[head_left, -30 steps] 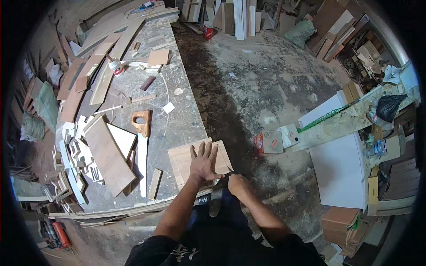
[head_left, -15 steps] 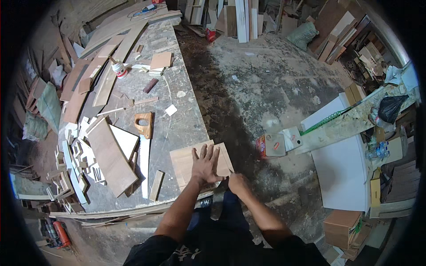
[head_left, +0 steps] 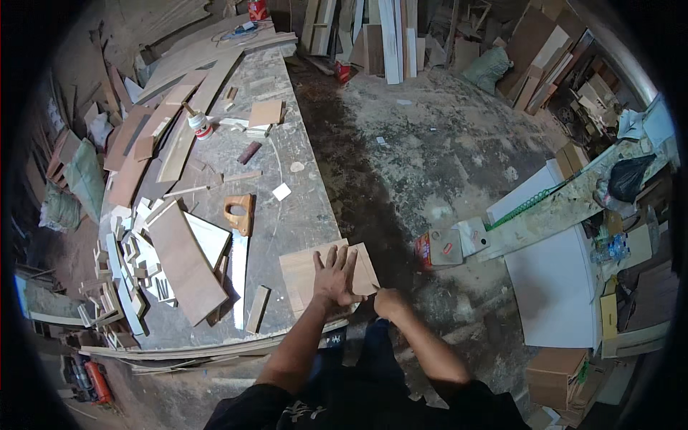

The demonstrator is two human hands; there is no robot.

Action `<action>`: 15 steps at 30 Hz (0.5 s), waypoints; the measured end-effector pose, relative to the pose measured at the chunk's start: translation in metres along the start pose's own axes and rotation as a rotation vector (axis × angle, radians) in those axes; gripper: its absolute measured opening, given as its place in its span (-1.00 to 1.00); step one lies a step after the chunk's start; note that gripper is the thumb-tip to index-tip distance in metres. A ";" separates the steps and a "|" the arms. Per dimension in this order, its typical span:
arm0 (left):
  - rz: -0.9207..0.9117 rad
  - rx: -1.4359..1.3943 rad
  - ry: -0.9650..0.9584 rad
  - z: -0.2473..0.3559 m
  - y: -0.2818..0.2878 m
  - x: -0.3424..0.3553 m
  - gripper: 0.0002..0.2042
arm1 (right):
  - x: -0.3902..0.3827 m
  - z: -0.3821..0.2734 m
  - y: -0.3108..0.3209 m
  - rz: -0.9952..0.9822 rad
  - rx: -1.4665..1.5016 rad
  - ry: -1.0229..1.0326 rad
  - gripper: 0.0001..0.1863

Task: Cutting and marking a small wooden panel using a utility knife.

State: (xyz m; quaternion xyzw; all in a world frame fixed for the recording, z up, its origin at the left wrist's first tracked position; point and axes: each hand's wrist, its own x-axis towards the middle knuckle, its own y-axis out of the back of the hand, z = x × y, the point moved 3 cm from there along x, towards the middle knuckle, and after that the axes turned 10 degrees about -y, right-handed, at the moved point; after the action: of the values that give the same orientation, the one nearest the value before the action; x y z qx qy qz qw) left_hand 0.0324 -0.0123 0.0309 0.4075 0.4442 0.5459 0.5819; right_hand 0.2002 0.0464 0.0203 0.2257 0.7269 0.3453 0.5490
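Observation:
My left hand [head_left: 335,278] lies flat with its fingers spread on a pale square wooden board [head_left: 295,269] at the near right corner of the workbench. Beside the board's right edge, my right hand [head_left: 390,304] is closed in a fist. A thin dark tip shows between that fist and the board, too small to name. Left of the board lies a small wood block [head_left: 259,309]. Further left is a handsaw [head_left: 239,215] with a wooden handle, its blade pointing toward me.
A brown plank [head_left: 185,261] rests over white offcuts on the workbench [head_left: 269,208]. A white glue bottle [head_left: 201,126] stands farther back, near long boards. To the right on the floor are a red-sided tin [head_left: 436,248] and a large white panel [head_left: 548,287].
The view has shifted a little, so the bench and its things sit slightly lower in the picture. Both hands keep nearly the same places at the board.

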 end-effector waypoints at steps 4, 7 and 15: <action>0.001 -0.025 -0.004 0.002 0.000 -0.002 0.33 | -0.024 -0.008 0.006 0.148 0.114 0.009 -0.66; 0.001 -0.008 -0.002 0.002 0.003 -0.001 0.33 | 0.001 -0.004 -0.005 0.052 -0.010 0.009 -0.67; 0.015 -0.024 0.016 0.003 0.003 -0.001 0.33 | 0.009 0.009 -0.013 0.007 0.022 -0.023 -0.62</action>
State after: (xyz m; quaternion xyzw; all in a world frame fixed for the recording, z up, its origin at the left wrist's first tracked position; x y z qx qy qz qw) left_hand 0.0344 -0.0132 0.0345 0.3995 0.4393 0.5585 0.5792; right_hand 0.2066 0.0470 0.0033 0.2385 0.7235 0.3366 0.5535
